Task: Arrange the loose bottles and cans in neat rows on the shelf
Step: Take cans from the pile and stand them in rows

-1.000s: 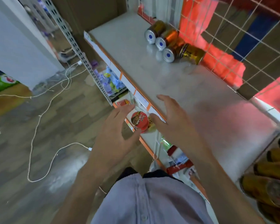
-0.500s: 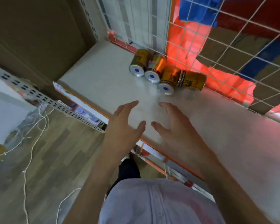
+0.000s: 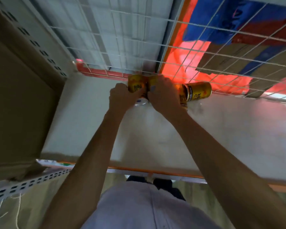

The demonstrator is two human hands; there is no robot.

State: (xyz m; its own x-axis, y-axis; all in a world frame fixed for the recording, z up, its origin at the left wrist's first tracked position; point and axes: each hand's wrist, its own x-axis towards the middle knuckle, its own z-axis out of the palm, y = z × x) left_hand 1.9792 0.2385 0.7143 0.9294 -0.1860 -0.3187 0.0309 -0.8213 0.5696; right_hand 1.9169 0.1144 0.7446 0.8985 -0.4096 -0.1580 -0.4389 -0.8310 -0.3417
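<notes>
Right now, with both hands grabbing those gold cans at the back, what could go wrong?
1. The right hand sits close against the third gold can. Lifting the second gold can might bump it, and it could roll across the smooth shelf toward the open front edge.
2. The left hand holds the left gold can right by the wire grid, so knuckles might catch on it.

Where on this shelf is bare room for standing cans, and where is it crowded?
Bare shelf lies between the brown side panel and the left hand, and right of the right hand down to the orange front edge. Crowded along the wire grid: the hands grip the leftmost can and second can, lying can beside.
</notes>
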